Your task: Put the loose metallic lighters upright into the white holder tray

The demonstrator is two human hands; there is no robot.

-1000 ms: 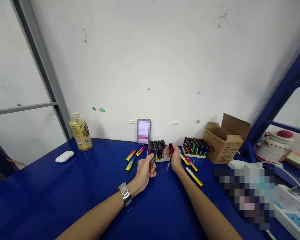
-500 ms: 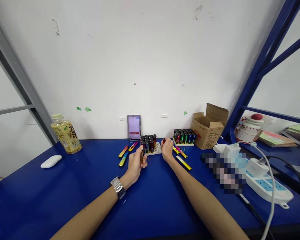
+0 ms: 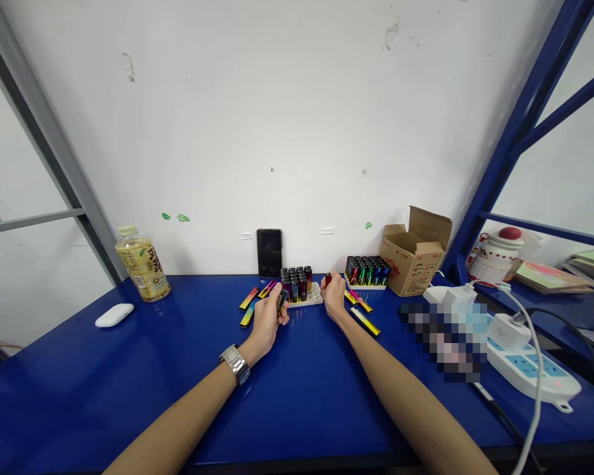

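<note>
My left hand (image 3: pixel 266 320) is closed around a dark, shiny, lighter-like tube (image 3: pixel 282 301), with the thumb along its top. My right hand (image 3: pixel 333 297) is closed on a small dark-red tube (image 3: pixel 328 279), mostly covered by the fingers. Between the hands stands a white holder (image 3: pixel 317 294) with round holes, several of them vacant on its right side. Upright dark glossy tubes (image 3: pixel 303 287) fill its left part. Metallic gradient-coloured flat sleeves (image 3: pixel 248 298) lie beside my left hand, and a yellow-silver sleeve (image 3: pixel 365 322) lies right of my right hand.
A second holder of upright coloured tubes (image 3: pixel 367 270) stands by an open cardboard box (image 3: pixel 410 264). A phone (image 3: pixel 269 253) leans on the wall. At the left are a drink bottle (image 3: pixel 144 267) and a white case (image 3: pixel 114 315). A power strip (image 3: pixel 544 382) with cables lies at the right.
The view has shifted slightly, so the scene sits a little further right. The phone's lit screen is now dark. Both hands keep their grips, with little movement.
</note>
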